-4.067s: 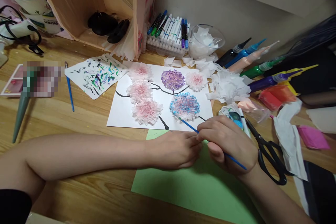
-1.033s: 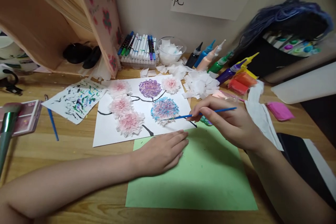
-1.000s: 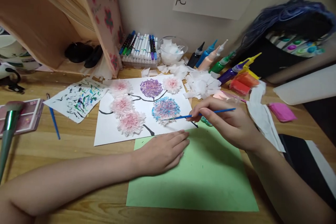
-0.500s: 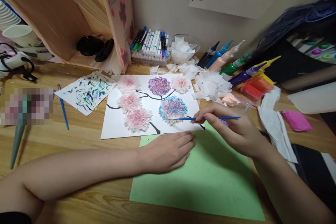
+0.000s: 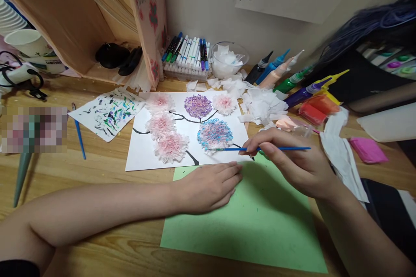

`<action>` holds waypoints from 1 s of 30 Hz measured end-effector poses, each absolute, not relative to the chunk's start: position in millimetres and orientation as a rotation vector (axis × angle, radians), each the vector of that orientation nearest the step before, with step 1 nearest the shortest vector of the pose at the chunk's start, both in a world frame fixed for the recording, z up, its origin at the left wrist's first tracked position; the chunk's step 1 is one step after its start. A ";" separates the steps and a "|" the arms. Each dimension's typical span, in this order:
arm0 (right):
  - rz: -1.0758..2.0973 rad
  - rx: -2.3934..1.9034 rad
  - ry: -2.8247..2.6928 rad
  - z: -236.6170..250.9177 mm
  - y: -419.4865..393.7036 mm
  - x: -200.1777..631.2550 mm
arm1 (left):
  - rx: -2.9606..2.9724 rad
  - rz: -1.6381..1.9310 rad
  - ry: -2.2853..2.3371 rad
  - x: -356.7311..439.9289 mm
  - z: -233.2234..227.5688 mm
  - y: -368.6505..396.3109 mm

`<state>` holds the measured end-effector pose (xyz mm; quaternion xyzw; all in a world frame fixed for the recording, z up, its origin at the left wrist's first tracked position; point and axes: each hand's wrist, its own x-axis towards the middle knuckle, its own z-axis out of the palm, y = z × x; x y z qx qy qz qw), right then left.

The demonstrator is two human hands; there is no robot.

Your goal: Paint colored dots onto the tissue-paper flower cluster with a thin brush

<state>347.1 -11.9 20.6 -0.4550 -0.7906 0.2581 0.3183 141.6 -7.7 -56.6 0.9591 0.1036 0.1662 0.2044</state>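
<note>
My right hand pinches a thin blue paintbrush, held nearly level. Its bristles are at the lower edge of a paper flower whose petals are tipped blue, with pale pink and white below. That flower sits on a white sheet with black branch lines, several pink fluffy flowers and one purple flower. My left hand lies flat, palm down, with fingers stretched on a green sheet, just below the white sheet's lower edge.
A paint-smeared paper and a second blue brush lie left. Behind are markers, a glass bowl of tissue pieces, scattered tissue squares and paint bottles. A pink packet and crumpled tissue are right.
My right hand has shifted slightly right and down with the paintbrush, its tip now at the blue flower's lower edge. My left hand stays in place.
</note>
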 end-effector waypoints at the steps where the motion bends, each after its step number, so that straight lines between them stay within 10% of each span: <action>1: 0.672 -1.205 -2.079 20.1 -11.7 346.9 | 2.674 0.458 0.290 141.7 -56.6 -7.8; 14: 0.167 -1.372 -1.406 66.8 -10.8 407.8 | 2.655 0.421 0.294 137.3 -54.8 -5.7; 30: 0.332 -1.995 -1.849 53.7 7.2 428.1 | 2.747 0.466 0.315 136.9 -58.4 -5.2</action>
